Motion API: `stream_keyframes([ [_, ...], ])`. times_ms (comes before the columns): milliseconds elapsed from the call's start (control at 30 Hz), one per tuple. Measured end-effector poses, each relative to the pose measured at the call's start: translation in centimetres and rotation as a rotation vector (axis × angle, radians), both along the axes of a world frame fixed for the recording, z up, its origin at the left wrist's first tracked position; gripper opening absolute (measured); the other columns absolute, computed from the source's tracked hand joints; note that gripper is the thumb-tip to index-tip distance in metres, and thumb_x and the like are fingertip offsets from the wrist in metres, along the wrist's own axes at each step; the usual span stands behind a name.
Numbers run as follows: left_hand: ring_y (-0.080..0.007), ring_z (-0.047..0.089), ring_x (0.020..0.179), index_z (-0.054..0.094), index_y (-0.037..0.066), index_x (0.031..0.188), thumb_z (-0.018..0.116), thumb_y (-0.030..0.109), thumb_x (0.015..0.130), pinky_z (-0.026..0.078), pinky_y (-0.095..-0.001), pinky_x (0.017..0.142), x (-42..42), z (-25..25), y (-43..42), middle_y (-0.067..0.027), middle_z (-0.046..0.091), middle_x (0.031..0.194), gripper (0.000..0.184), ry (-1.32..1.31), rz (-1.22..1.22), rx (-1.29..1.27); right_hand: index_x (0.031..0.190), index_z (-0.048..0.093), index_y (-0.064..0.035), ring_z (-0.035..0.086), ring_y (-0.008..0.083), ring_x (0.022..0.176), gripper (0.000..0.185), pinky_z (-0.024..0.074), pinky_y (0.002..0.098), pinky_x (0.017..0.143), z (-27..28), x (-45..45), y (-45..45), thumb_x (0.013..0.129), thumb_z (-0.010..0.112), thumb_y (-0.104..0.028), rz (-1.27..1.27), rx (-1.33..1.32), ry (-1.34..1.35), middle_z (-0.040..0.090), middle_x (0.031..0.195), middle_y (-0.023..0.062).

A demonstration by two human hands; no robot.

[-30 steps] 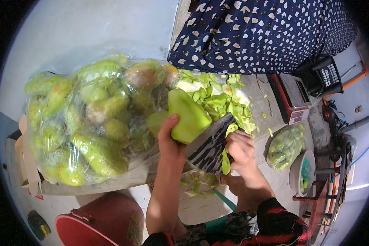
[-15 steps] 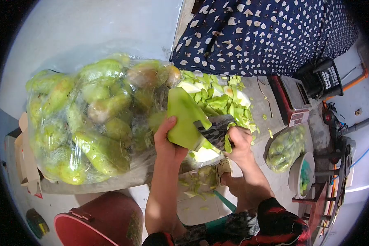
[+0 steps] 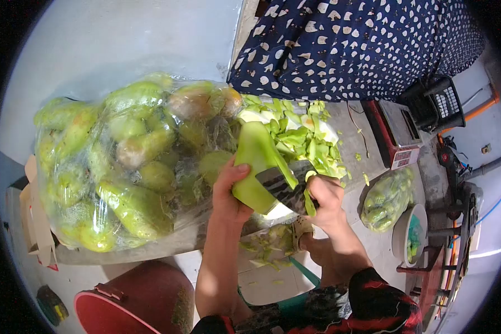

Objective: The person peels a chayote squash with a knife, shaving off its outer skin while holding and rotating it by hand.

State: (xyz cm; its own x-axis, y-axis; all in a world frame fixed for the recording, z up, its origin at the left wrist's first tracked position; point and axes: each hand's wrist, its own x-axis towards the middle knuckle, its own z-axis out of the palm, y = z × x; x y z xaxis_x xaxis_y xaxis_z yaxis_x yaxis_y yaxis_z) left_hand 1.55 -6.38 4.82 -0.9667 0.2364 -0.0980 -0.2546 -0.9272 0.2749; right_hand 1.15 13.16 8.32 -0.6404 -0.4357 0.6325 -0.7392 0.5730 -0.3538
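My left hand [image 3: 230,195] is closed around the lower left side of a large pale green fruit [image 3: 251,167] that looks like a green papaya. My right hand [image 3: 325,199] grips a knife with a broad dark blade [image 3: 278,182]; its handle is hidden by my fingers. The blade lies against the fruit's right side, under a long strip of peel [image 3: 279,166] that is partly lifted. A thin green peel also hangs by my right fingers. Behind the fruit is a heap of green peels [image 3: 306,139] with some whitish pieces among them.
A clear plastic bag [image 3: 142,147] full of green fruits covers the table's left. A red scale [image 3: 392,133] and black basket [image 3: 435,103] stand at right. Below are a bag of green pieces [image 3: 388,200], a white bucket [image 3: 402,236] and a red bin [image 3: 133,300]. Dark patterned cloth [image 3: 345,50] hangs behind.
The fruit has turned slightly and shifted a little right in my left hand. The knife has moved slightly along it, and the lifted peel strip looks longer.
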Motion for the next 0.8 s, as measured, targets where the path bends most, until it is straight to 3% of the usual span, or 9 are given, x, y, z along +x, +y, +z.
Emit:
stream_keyframes([
  [167, -0.0241, 0.065, 0.094, 0.045, -0.005, 0.13, 0.062, 0.018, 0.078, 0.055, -0.0344, 0.081, 0.4, 0.2, 0.9, -0.0168, 0.062, 0.11, 0.059, 0.045, -0.042, -0.018, 0.074, 0.046, -0.0041, 0.053, 0.0356, 0.052, 0.029, 0.043, 0.0408, 0.05, -3.4, -2.2, 1.7, 0.058, 0.071, -0.004, -0.25, 0.056, -0.145, 0.052, 0.06, 0.0132],
  [367, -0.0245, 0.065, 0.094, 0.045, -0.006, 0.13, 0.063, 0.018, 0.078, 0.055, -0.0344, 0.082, 0.2, 0.2, 0.8, -0.0172, 0.062, 0.111, 0.06, 0.046, -0.047, -0.016, 0.076, 0.047, -0.0049, 0.055, 0.0367, 0.053, 0.027, 0.0447, 0.0416, 0.051, -0.5, -0.5, 0.7, 0.061, 0.069, -0.003, -0.124, 0.053, -0.021, 0.052, 0.057, 0.0142],
  [433, -0.0252, 0.065, 0.096, 0.044, -0.005, 0.13, 0.063, 0.019, 0.078, 0.055, -0.0353, 0.084, 0.4, 0.6, 1.0, -0.0173, 0.062, 0.111, 0.061, 0.072, -0.087, -0.037, 0.077, 0.05, -0.0044, 0.055, 0.0395, 0.055, 0.022, 0.0454, 0.0428, 0.053, -2.0, -1.3, 1.8, 0.067, 0.069, -0.005, -0.208, 0.06, -0.153, 0.053, 0.058, 0.018],
  [500, -0.0259, 0.064, 0.098, 0.045, -0.005, 0.13, 0.063, 0.02, 0.079, 0.054, -0.0364, 0.086, 0.7, 0.3, 1.1, -0.0175, 0.062, 0.113, 0.059, 0.093, -0.116, -0.001, 0.078, 0.052, -0.0019, 0.056, 0.0423, 0.057, 0.015, 0.0452, 0.0448, 0.054, -2.5, -3.0, 2.2, 0.075, 0.067, -0.006, -0.499, 0.08, -0.417, 0.055, 0.061, 0.0224],
  [567, -0.0266, 0.064, 0.101, 0.046, -0.005, 0.129, 0.063, 0.021, 0.08, 0.053, -0.0374, 0.089, 0.5, -0.3, 1.4, -0.0177, 0.061, 0.115, 0.058, 0.114, -0.122, 0.047, 0.08, 0.054, 0.0003, 0.058, 0.0441, 0.061, 0.011, 0.0458, 0.0455, 0.057, -1.6, -3.4, 2.7, 0.081, 0.063, -0.006, -0.478, 0.061, -0.42, 0.058, 0.066, 0.0251],
  [633, -0.0278, 0.062, 0.107, 0.049, -0.003, 0.128, 0.062, 0.024, 0.084, 0.049, -0.0403, 0.096, 0.3, -1.3, 1.9, -0.0168, 0.061, 0.119, 0.054, -0.032, -0.079, 0.178, 0.082, 0.055, 0.0016, 0.06, 0.0388, 0.059, 0.011, 0.0462, 0.0431, 0.057, -1.6, -3.6, 2.7, 0.081, 0.062, -0.006, -0.499, -0.046, -0.381, 0.06, 0.065, 0.0219],
  [667, -0.0278, 0.062, 0.107, 0.049, -0.003, 0.128, 0.062, 0.024, 0.084, 0.049, -0.0403, 0.096, 0.2, -1.5, 1.8, -0.0168, 0.061, 0.119, 0.054, -0.033, -0.08, 0.176, 0.082, 0.055, 0.0023, 0.057, 0.0271, 0.053, 0.011, 0.0438, 0.0386, 0.054, -1.5, -3.4, 2.5, 0.082, 0.062, -0.006, -0.457, -0.19, -0.353, 0.058, 0.06, 0.0168],
  [700, -0.0277, 0.061, 0.11, 0.051, -0.001, 0.128, 0.061, 0.027, 0.086, 0.048, -0.0413, 0.097, 0.1, -1.7, 1.6, -0.0156, 0.06, 0.121, 0.051, -0.052, -0.019, 0.173, 0.082, 0.055, 0.0023, 0.057, 0.0271, 0.053, 0.011, 0.0438, 0.0386, 0.054, -1.1, -3.3, 2.6, 0.082, 0.062, -0.006, -0.458, -0.191, -0.352, 0.058, 0.06, 0.0168],
  [800, -0.0293, 0.06, 0.11, 0.053, 0.002, 0.128, 0.056, 0.036, 0.091, 0.047, -0.0442, 0.098, -0.2, -0.9, 1.7, -0.0142, 0.061, 0.122, 0.05, -0.139, 0.085, 0.14, 0.072, 0.05, 0.0007, 0.042, 0.0142, 0.049, 0.019, 0.0361, 0.0306, 0.047, -0.8, -3.1, 2.8, 0.083, 0.063, -0.007, -0.491, -0.329, -0.395, 0.047, 0.055, 0.0086],
])
